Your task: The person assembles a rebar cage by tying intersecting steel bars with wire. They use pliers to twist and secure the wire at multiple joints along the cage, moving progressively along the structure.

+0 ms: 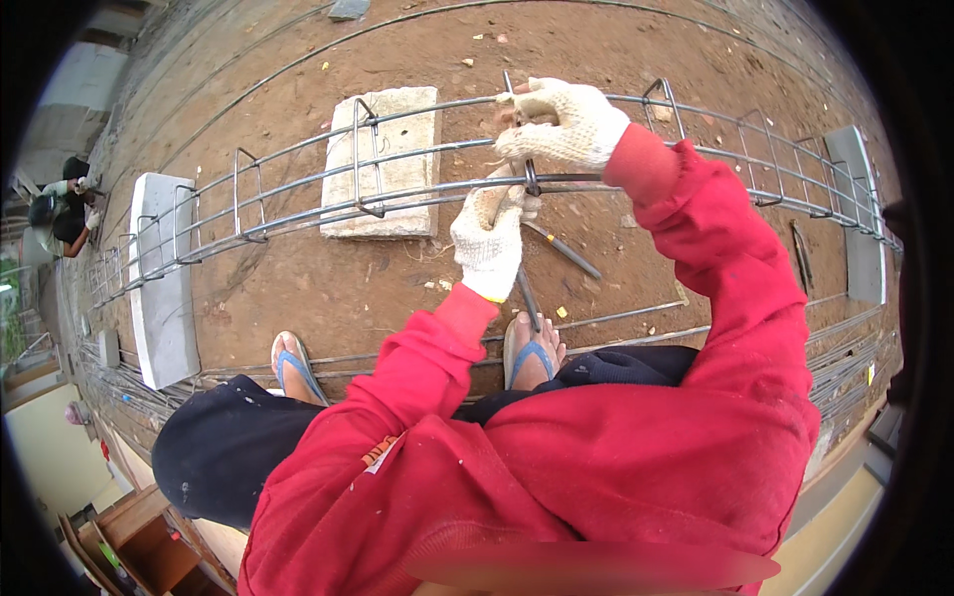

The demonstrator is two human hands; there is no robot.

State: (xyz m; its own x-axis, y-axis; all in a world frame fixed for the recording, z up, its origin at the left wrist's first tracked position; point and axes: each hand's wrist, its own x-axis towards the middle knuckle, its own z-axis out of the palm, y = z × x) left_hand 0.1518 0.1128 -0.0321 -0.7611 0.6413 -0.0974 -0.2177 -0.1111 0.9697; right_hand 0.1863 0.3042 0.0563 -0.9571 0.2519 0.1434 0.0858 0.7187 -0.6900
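Head view: a long rebar cage point(298, 189) runs across bare brown earth, made of thin lengthwise bars with square stirrups point(363, 159) set along it. It rests on 3 pale concrete blocks: 1 slab point(159, 298) at the left, 1 rough block point(402, 129) under the middle, and 1 slab point(863, 228) at the right edge.

The right hand point(561, 124), in a knitted white glove, is clenched over the top bars of the cage where a stirrup meets them. The left hand point(489, 238), gloved the same, sits just below and is closed around a thin dark metal tool point(525, 288) whose shaft points down past the wrist; its upper end meets the near top bar between the 2 hands. The joint itself is covered by the gloves, so whether tie wire is there cannot be told.

A loose steel rod point(566, 250) lies on the dirt just beyond the left hand. More long bars point(636, 316) lie on the ground near the person's feet, which wear 2 blue sandals point(298, 370). Red sleeves point(696, 228) and dark trousers fill the lower frame and hide the ground close in.

At the far left another person point(62, 214) crouches by the cage end. A wooden crate point(139, 541) sits at the lower left.
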